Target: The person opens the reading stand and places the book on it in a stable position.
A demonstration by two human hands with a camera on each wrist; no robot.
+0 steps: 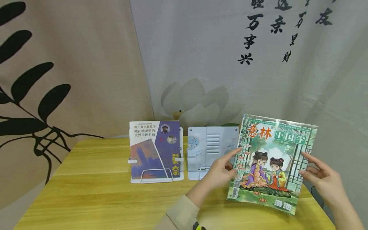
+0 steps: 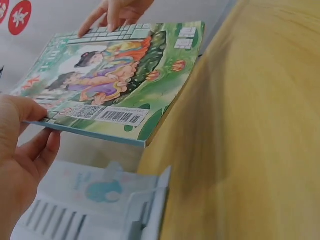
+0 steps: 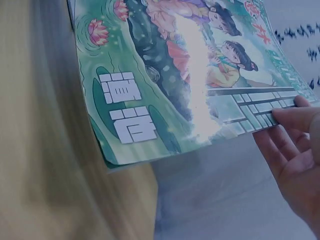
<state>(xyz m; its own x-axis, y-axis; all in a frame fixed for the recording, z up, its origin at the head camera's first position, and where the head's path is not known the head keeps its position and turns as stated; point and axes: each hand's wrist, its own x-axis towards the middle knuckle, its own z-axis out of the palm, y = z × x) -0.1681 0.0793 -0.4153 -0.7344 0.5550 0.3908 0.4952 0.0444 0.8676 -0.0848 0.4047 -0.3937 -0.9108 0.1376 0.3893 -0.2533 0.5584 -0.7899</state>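
Observation:
A green magazine [image 1: 271, 163] with two cartoon children on its cover is held up, slightly tilted, over the right side of the table. My left hand [image 1: 219, 171] pinches its left spine edge, thumb on the cover and fingers below, as the left wrist view shows. At the opposite edge my right hand [image 1: 323, 179] pinches it the same way; in the right wrist view the fingers [image 3: 285, 142] lie under the cover. Just left of the magazine stands a pale blue book stand [image 1: 198, 150], partly hidden by my left hand and arm.
Another book stand at the left holds a purple and white book [image 1: 155, 150] upright behind a white wire rest [image 1: 156, 181]. Both stands are on a yellow wooden table [image 1: 97, 191]. Behind it hangs a grey cloth [image 1: 195, 48] with dark characters; the table's right edge lies beneath the magazine.

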